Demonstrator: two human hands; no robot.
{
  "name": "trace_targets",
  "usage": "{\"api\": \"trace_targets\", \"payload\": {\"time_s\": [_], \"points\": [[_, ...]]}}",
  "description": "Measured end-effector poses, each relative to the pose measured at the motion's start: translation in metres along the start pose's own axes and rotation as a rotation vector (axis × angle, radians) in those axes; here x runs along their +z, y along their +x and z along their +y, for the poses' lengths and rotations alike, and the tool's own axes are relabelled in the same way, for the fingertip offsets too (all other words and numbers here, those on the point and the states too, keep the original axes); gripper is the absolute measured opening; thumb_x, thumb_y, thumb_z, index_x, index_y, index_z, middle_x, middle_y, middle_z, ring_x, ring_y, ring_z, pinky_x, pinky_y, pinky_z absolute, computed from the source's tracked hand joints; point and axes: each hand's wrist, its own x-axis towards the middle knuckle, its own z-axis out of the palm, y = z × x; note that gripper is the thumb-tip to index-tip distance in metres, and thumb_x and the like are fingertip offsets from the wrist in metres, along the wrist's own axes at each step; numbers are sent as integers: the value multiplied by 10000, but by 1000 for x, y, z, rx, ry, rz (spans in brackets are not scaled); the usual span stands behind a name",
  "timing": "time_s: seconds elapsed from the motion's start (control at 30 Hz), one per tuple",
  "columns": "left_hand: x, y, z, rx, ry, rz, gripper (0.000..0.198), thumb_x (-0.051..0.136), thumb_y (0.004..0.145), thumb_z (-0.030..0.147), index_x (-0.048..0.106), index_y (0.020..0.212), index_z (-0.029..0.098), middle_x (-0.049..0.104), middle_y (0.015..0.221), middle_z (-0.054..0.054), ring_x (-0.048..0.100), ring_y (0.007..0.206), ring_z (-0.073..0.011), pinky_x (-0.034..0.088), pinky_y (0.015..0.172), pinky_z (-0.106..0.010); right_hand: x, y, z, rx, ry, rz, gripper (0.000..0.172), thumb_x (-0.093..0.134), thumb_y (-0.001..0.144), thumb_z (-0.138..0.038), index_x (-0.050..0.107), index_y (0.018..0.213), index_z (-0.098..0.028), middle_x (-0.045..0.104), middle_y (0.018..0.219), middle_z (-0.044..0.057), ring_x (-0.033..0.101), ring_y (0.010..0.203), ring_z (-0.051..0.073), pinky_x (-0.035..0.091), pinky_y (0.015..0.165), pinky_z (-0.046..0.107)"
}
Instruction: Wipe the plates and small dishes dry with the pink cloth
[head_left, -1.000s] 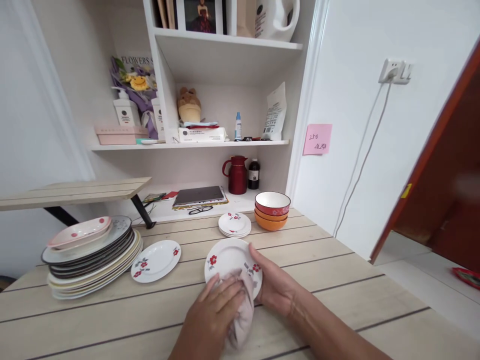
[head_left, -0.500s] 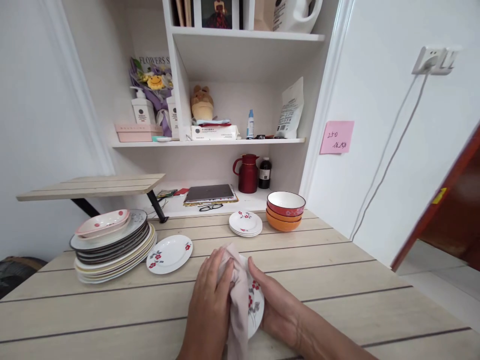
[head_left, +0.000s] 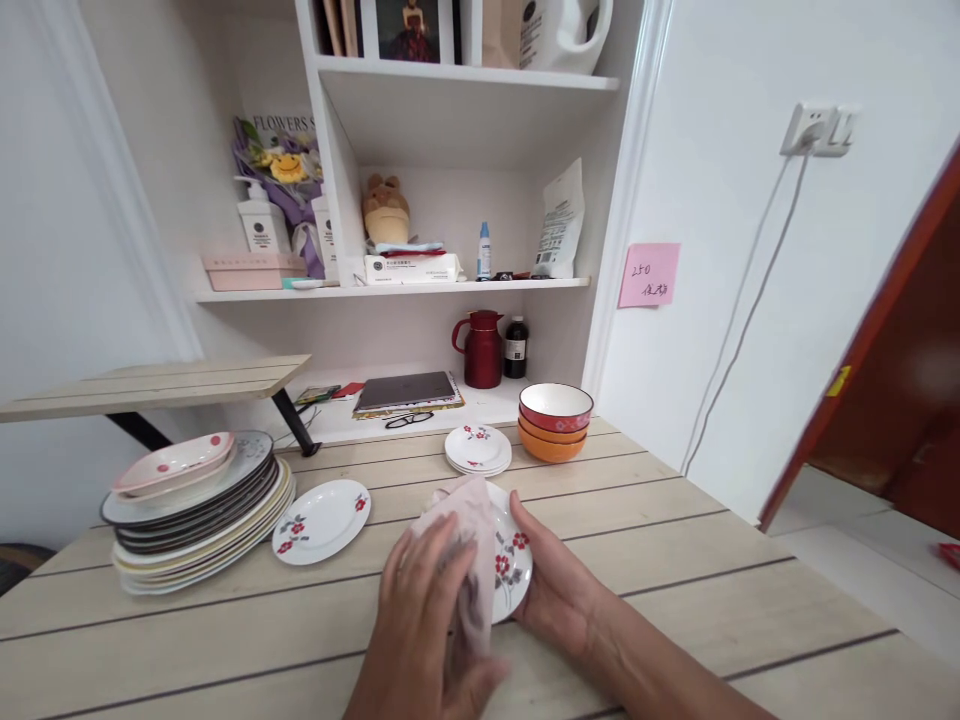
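A small white plate with red flowers [head_left: 512,560] is tilted up off the wooden table [head_left: 675,560]. My right hand [head_left: 559,590] grips its right edge, thumb on the rim. My left hand [head_left: 424,615] presses a pale pink cloth [head_left: 469,525] flat against the plate's face, fingers stretched over the cloth. The cloth hides most of the plate.
Another flowered plate [head_left: 321,518] lies to the left, beside a tall stack of mixed plates [head_left: 196,510]. Behind are a short stack of small flowered plates [head_left: 478,449] and stacked red and orange bowls [head_left: 555,420]. White shelves with a red jug [head_left: 480,350] stand at the back.
The plate has gone from lying flat to tilted up in my right hand. My left hand has slid the cloth over its face. The camera swung right, then back left.
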Motion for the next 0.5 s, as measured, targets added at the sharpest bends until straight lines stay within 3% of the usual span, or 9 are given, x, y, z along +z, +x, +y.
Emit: {"api": "trace_targets", "payload": {"time_s": [0.1, 0.2, 0.27, 0.37, 0.5], "points": [[6, 4, 0, 138, 29, -82, 774, 646, 754, 423, 340, 1411, 153, 535, 1351, -146, 507, 1229, -300, 361, 1063, -547, -2, 2, 2, 1, -19, 21, 647, 444, 859, -627, 611, 1159, -79, 728, 963, 144, 674, 824, 220, 485, 796, 339], [5, 6, -2, 96, 27, -43, 487, 562, 802, 201, 501, 1284, 223, 651, 1211, -67, 610, 1087, -217, 441, 1005, -459, -3, 2, 5, 1, -40, 10, 647, 439, 861, -627, 615, 1149, -74, 724, 977, 151, 672, 841, 229, 479, 822, 357], [3, 6, -4, -14, -9, 12, 329, 508, 832, 144, 604, 1127, 251, 713, 1056, -24, 656, 944, -172, 497, 920, -389, -2, 2, 9, 2, -68, 6, 654, 444, 859, -626, 611, 1154, -67, 724, 978, 155, 672, 862, 236, 469, 858, 372], [3, 4, -7, -267, -84, 77, 193, 513, 850, 197, 667, 954, 250, 729, 880, -14, 660, 810, -174, 538, 758, -334, 1, 0, 14, -5, -128, 47, 629, 481, 856, -602, 609, 1161, -67, 727, 975, 154, 677, 864, 234, 461, 882, 379], [5, 2, -10, -636, -154, 76, 176, 516, 860, 315, 653, 953, 255, 704, 794, -4, 652, 710, -183, 524, 613, -304, 3, -3, 18, -12, -191, 51, 626, 518, 839, -595, 605, 1178, -77, 724, 1002, 158, 680, 878, 243, 451, 902, 393]]}}
